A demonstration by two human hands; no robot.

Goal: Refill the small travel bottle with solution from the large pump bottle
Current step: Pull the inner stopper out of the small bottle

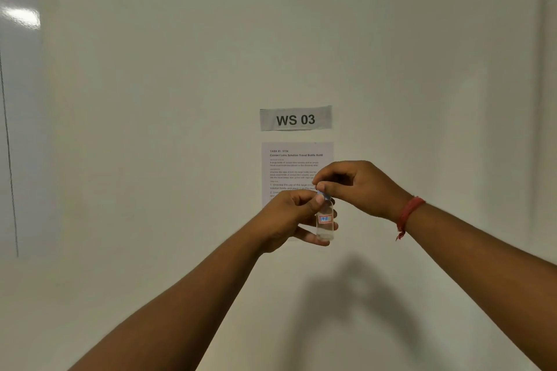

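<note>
Clear plastic, small and cylindrical: the travel bottle (325, 221) is held upright in mid-air in front of a pale wall (150, 129), roughly at the centre of the view. It carries a small label with a red border, and a little clear liquid seems to sit in its base, though blur makes that uncertain. The left hand (291, 220) wraps the bottle's body from the left, fingers (313, 239) curled behind and under it, thumb near the neck. The right hand (352, 187) comes in from above, its fingertips pinched on the small bluish cap (323, 194) at the bottle's top. A red thread band (408, 214) circles the right wrist. Behind the hands, a printed instruction sheet (297, 166) is stuck to the wall, partly hidden; above it a grey strip label reading "WS 03" (295, 118). A whiteboard edge (18, 99) shows far left.
</note>
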